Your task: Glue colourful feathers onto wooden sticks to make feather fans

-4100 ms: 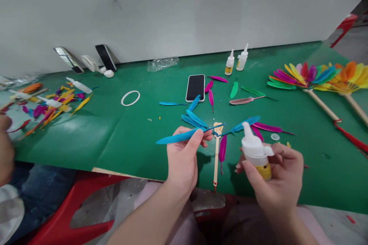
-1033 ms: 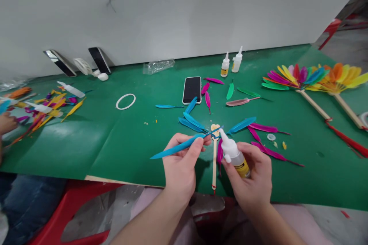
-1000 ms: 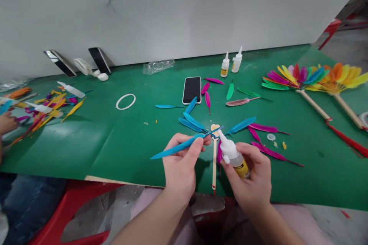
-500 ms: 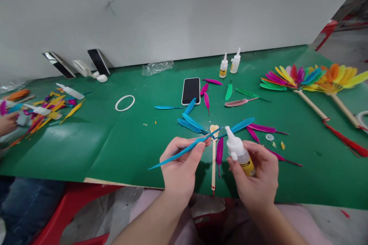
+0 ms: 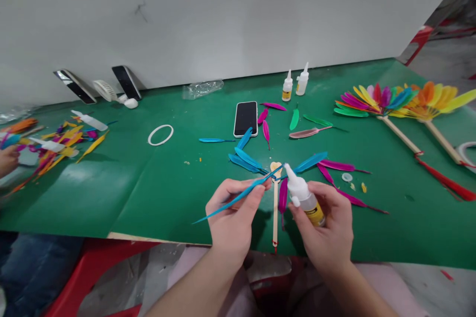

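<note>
My left hand point(image 5: 232, 215) pinches a blue feather point(image 5: 226, 203) by its quill end, the vane slanting down to the left. My right hand point(image 5: 327, 223) grips a small white glue bottle point(image 5: 303, 195) with a yellow label, its nozzle tilted toward the feather's quill tip. Both meet just above the heart-shaped top of a wooden stick point(image 5: 275, 208) that lies on the green table point(image 5: 156, 178). Blue feathers point(image 5: 245, 158) and magenta feathers point(image 5: 336, 166) fan out around the stick's top.
A black phone point(image 5: 246, 118), two glue bottles point(image 5: 295, 84) and loose feathers lie beyond. Two finished feather fans point(image 5: 401, 99) rest at the right. A white ring point(image 5: 160, 134) lies left of centre. Another person's hand point(image 5: 7, 158) works over a feather pile point(image 5: 59, 138) at far left.
The glue bottle's nozzle drew back from the feather's quill half a second ago and has come back to it now. The feather has tilted a little steeper.
</note>
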Tool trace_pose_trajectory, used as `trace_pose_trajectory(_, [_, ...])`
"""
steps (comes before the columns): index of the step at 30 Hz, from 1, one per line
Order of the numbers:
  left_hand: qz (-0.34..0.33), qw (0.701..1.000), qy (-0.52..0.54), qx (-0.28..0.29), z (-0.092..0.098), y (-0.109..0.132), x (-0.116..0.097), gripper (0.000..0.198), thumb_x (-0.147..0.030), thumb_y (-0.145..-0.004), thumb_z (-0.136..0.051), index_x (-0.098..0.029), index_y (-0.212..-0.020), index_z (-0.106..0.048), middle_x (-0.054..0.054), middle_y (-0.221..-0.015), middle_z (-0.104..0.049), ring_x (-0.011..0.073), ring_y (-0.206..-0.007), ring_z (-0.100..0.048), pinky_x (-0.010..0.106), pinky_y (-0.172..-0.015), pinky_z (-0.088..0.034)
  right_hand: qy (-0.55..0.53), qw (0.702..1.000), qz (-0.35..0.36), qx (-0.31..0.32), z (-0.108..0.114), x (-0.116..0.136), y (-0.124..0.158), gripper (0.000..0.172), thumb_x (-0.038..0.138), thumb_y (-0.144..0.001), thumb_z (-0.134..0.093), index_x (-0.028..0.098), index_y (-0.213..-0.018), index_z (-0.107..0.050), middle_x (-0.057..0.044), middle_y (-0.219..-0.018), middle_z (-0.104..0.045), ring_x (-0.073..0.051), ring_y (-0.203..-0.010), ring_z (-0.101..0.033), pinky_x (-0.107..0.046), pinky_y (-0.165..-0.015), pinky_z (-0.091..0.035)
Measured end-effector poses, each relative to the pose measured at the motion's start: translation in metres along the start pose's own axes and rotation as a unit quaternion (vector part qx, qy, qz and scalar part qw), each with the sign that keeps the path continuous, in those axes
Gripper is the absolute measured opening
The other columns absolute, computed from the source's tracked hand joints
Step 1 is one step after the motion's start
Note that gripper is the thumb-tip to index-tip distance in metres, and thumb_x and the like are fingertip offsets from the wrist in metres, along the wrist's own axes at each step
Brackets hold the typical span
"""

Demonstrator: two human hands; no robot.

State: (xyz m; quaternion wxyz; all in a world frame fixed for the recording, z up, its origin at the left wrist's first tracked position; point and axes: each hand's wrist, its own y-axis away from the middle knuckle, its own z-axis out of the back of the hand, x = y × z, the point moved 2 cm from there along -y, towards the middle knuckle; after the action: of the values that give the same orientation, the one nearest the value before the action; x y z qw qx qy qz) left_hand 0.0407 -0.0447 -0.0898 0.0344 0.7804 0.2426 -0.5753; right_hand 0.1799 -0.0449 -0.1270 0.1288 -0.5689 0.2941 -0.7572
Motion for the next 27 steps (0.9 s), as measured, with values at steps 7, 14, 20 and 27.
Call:
trace_pose_trajectory(7, [0.035,0.999,-0.006,-0.013,0.0002,-0.0013,0.0013,0.013,-0.016,-0.072,-0.07,-0.018,-0.066,-0.059,-0.001,-0.069,-0.072,0.0161,-0.067,-0.07,0.023,-0.062,-0.057,0.005,1.0,0.015,-0.022,0.0016,0.0004,-0.0019,0.046,0.008,-0.069,-0.065,0.023,-0.11,-0.048,-0.004,-0.097,-0.055,-0.017,-0.088,-0.056,-0.032,-0.072,-0.05])
trace_pose_trajectory(14, [-0.018,0.999,-0.036,-0.018,-0.0003,-0.0008,-0.0028,0.011,-0.01,-0.071,-0.069,-0.019,-0.069,-0.063,-0.001,-0.071,-0.072,0.0156,-0.07,-0.07,0.024,-0.066,-0.058,0.002,1.0,0.024,0.001,0.0021,0.0021,-0.0022,0.046,0.006,-0.068,-0.065,0.023,-0.108,-0.049,-0.004,-0.094,-0.056,-0.017,-0.088,-0.056,-0.032,-0.073,-0.05])
trace_pose_trajectory(20, [-0.094,0.993,-0.077,0.0,0.0014,0.0011,-0.0053,0.017,-0.004,-0.071,-0.067,-0.021,-0.075,-0.065,-0.002,-0.078,-0.072,0.0141,-0.074,-0.069,0.024,-0.069,-0.058,0.003,1.0,0.016,-0.02,0.0057,0.0015,-0.0025,0.047,0.006,-0.067,-0.066,0.022,-0.109,-0.05,-0.005,-0.097,-0.056,-0.017,-0.088,-0.057,-0.032,-0.072,-0.05])
trace_pose_trajectory(27, [-0.178,0.968,-0.172,0.037,0.0037,0.006,-0.0072,0.023,-0.002,-0.068,-0.068,-0.021,-0.081,-0.068,0.001,-0.083,-0.071,0.0195,-0.079,-0.068,0.032,-0.07,-0.057,0.005,1.0,0.02,-0.017,0.0052,0.0,-0.0042,0.045,0.007,-0.068,-0.065,0.022,-0.108,-0.05,-0.005,-0.095,-0.057,-0.018,-0.087,-0.057,-0.034,-0.072,-0.05])
